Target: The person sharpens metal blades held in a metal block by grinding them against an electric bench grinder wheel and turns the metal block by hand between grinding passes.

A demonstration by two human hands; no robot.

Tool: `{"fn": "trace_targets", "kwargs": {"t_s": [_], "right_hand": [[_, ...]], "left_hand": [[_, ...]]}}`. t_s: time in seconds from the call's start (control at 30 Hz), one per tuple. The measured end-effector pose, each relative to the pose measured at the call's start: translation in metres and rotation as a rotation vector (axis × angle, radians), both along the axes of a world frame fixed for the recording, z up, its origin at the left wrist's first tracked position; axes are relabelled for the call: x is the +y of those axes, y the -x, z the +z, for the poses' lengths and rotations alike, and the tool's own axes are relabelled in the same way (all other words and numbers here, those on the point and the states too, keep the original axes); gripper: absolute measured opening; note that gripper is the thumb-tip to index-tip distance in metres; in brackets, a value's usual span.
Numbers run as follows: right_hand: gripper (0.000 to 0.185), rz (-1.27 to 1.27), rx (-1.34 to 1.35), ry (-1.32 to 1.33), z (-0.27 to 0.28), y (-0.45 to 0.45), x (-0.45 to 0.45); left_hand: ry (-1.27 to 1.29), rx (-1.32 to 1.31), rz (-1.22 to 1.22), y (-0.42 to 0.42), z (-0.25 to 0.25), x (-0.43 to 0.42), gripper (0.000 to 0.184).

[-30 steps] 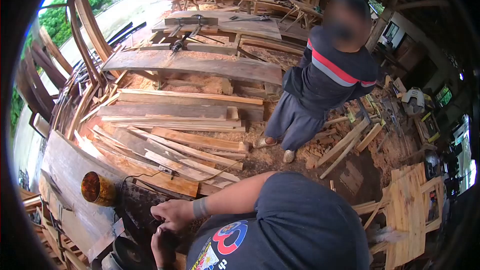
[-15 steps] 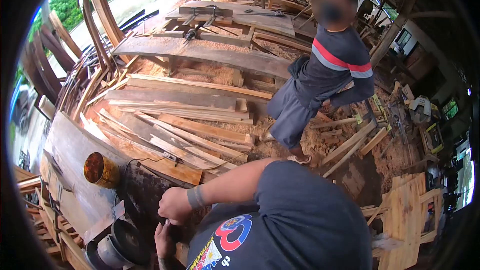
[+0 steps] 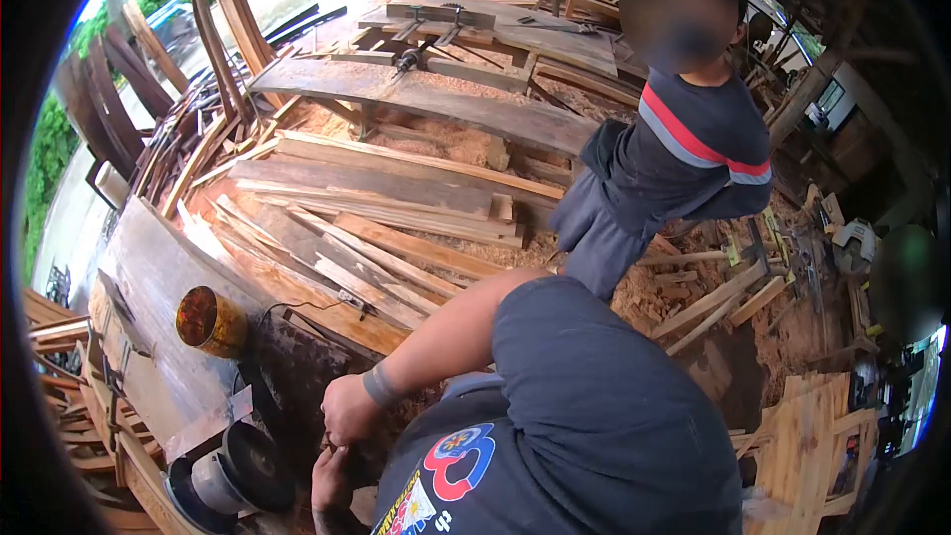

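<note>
My right hand (image 3: 349, 411), with a band around the wrist, is closed in a fist over the dark bench. Just below it, my left hand (image 3: 330, 481) has its fingers curled, close to the right one. A small dark piece shows between the two hands, but its kind is hidden by the fingers. Left of my hands is a bench grinder (image 3: 220, 481) with dark round wheels and a grey body. A flat metal plate (image 3: 210, 428) sits beside the grinder. A rusty yellow can (image 3: 212, 322) lies beyond, its open mouth facing left.
A co-worker (image 3: 684, 159) in a striped dark shirt stands close by on the right. Long wood strips (image 3: 396, 228) and sawdust cover the ground. Behind is a plank workbench (image 3: 436, 104) with a spindle. A wooden frame (image 3: 807, 456) lies at lower right. A cord runs near the can.
The view has shifted, so the surroundings sit farther right in it. The co-worker appears larger and nearer. My two hands stay close together by the grinder, slightly changed in angle.
</note>
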State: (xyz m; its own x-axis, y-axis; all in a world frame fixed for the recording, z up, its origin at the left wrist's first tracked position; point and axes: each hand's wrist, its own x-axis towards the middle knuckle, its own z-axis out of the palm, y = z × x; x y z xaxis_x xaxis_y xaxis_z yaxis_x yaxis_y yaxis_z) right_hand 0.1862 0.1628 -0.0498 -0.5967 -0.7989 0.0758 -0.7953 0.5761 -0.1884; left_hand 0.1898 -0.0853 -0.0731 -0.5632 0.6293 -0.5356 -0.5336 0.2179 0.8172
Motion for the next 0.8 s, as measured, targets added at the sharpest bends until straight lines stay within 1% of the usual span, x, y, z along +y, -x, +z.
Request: {"fn": "trace_targets", "kwargs": {"t_s": [0.03, 0.07, 0.17, 0.2, 0.27, 0.3, 0.33, 0.37, 0.4, 0.43, 0.47, 0.5, 0.53, 0.57, 0.63, 0.67, 0.73, 0.8], "right_hand": [[0.015, -0.030, -0.020, 0.020, 0.011, -0.001, 0.011], [0.021, -0.064, -0.083, 0.105, 0.018, 0.000, 0.024], [0.030, -0.276, -0.307, 0.378, 0.033, -0.005, 0.053], [0.037, -0.319, -0.376, 0.486, 0.037, -0.008, 0.060], [0.035, -0.436, -0.125, 0.584, 0.014, -0.009, 0.063], [0.032, -0.364, -0.066, 0.584, -0.001, -0.001, 0.068], [0.028, -0.332, -0.097, 0.566, 0.010, -0.001, 0.074], [0.023, -0.336, -0.130, 0.571, 0.019, -0.006, 0.084], [0.018, -0.310, -0.126, 0.527, 0.038, -0.005, 0.098], [0.017, -0.284, -0.114, 0.509, 0.059, -0.003, 0.115], [0.021, -0.247, -0.090, 0.562, 0.060, 0.001, 0.124], [0.027, -0.209, -0.066, 0.613, 0.062, 0.005, 0.133], [0.035, -0.169, -0.040, 0.661, 0.063, 0.011, 0.143], [0.032, -0.210, -0.121, 0.725, 0.069, 0.006, 0.143], [0.033, -0.239, -0.174, 0.790, 0.073, 0.005, 0.144], [0.032, -0.205, -0.187, 0.760, 0.071, 0.007, 0.149], [0.030, -0.134, -0.220, 0.709, 0.064, 0.016, 0.159], [0.028, -0.035, -0.161, 0.660, 0.065, 0.021, 0.165]], "left_hand": [[-0.035, -0.026, 0.044, -0.004, 0.008, 0.008, 0.030], [-0.045, -0.050, 0.105, 0.000, -0.008, 0.009, 0.033], [0.008, 0.018, 0.117, 0.004, 0.006, 0.031, 0.033], [-0.082, -0.058, 0.153, 0.002, 0.020, 0.051, 0.040], [-0.255, -0.220, 0.223, -0.004, 0.048, 0.090, 0.058], [-0.255, -0.197, 0.271, 0.001, 0.038, 0.100, 0.063], [-0.254, -0.172, 0.319, 0.004, 0.037, 0.114, 0.068], [-0.303, -0.429, 0.332, 0.006, 0.037, 0.117, 0.068], [-0.396, -0.455, 0.311, 0.010, 0.042, 0.124, 0.068], [-0.386, -0.528, 0.213, 0.022, 0.026, 0.122, 0.068], [-0.333, -0.461, 0.249, 0.022, 0.038, 0.137, 0.071], [-0.321, -0.468, 0.214, 0.019, 0.068, 0.148, 0.081], [-0.347, -0.454, 0.187, 0.022, 0.063, 0.156, 0.082], [-0.385, -0.460, 0.191, 0.021, 0.060, 0.153, 0.083], [-0.455, -0.475, 0.183, 0.019, 0.055, 0.158, 0.084], [-0.536, -0.539, 0.203, 0.020, 0.055, 0.160, 0.086], [-0.583, -0.559, 0.228, 0.022, 0.060, 0.165, 0.086], [-0.611, -0.544, 0.278, 0.022, 0.061, 0.167, 0.085]]}}
